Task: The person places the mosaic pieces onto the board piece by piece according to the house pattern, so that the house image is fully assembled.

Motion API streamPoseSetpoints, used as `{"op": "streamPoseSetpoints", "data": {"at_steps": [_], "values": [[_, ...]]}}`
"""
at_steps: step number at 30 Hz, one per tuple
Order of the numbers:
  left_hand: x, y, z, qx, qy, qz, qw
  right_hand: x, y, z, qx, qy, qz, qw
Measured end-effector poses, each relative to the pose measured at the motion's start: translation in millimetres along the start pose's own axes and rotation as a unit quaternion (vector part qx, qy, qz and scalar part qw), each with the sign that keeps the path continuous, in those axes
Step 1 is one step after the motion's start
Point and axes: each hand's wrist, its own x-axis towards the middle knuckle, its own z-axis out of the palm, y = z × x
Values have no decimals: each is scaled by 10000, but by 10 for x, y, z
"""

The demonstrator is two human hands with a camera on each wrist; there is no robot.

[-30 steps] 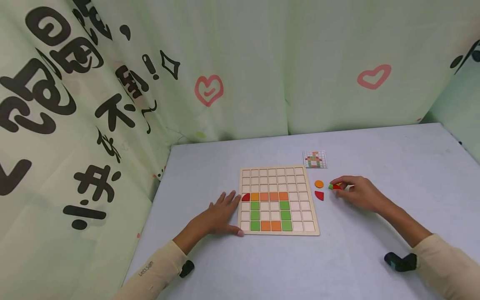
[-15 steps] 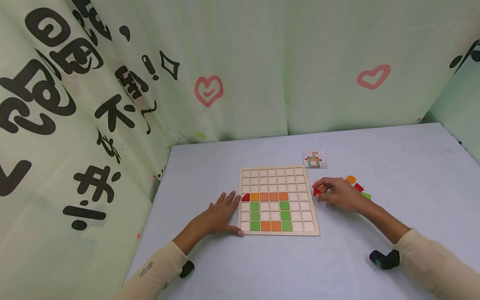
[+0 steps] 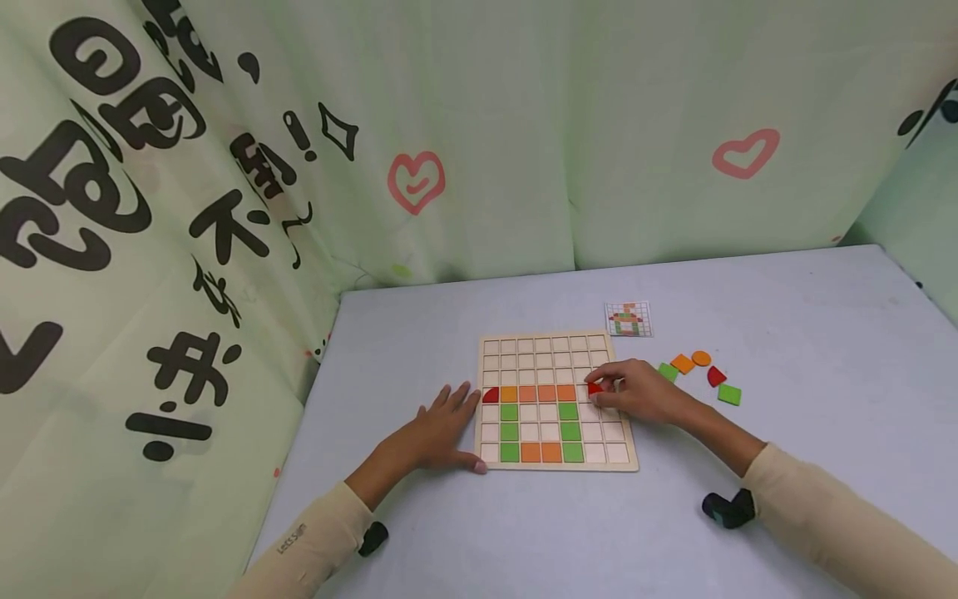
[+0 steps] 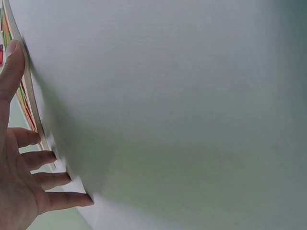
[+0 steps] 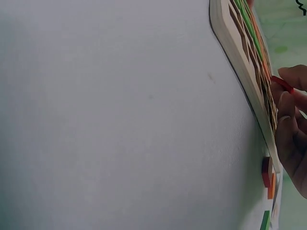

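A wooden grid board (image 3: pixel 560 467) lies on the table with green, orange and red pieces set in some of its squares. My left hand (image 3: pixel 440 434) lies along the board's left edge, fingers spread, the thumb touching its lower left corner. Over the right part of the board, my right hand (image 3: pixel 642 393) pinches a red piece (image 3: pixel 594 388) between thumb and fingers, at the row of orange squares. Its outline is partly hidden by the fingertips. In the right wrist view the red piece (image 5: pixel 284 85) appears thin, just at the board's surface. A red quarter-circle (image 3: pixel 491 395) fills that row's left end.
Right of the board lie loose pieces: an orange disc (image 3: pixel 701 358), an orange square (image 3: pixel 682 363), a red piece (image 3: pixel 716 376) and green squares, one (image 3: pixel 729 394) nearest me. Behind the board's right corner rests a pattern card (image 3: pixel 629 319). A curtain (image 3: pixel 509 208) hangs behind the table.
My right hand has moved left from the loose pieces onto the board, carrying the red piece. Loose pieces now lie spread out farther right. My left hand has stayed put.
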Motion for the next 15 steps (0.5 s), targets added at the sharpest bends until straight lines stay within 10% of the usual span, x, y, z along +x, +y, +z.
{"op": "streamPoseSetpoints", "data": {"at_steps": [15], "values": [[0, -5, 2, -47, 29, -9, 10000, 118, -118, 94, -841, 55, -308, 9960]]}}
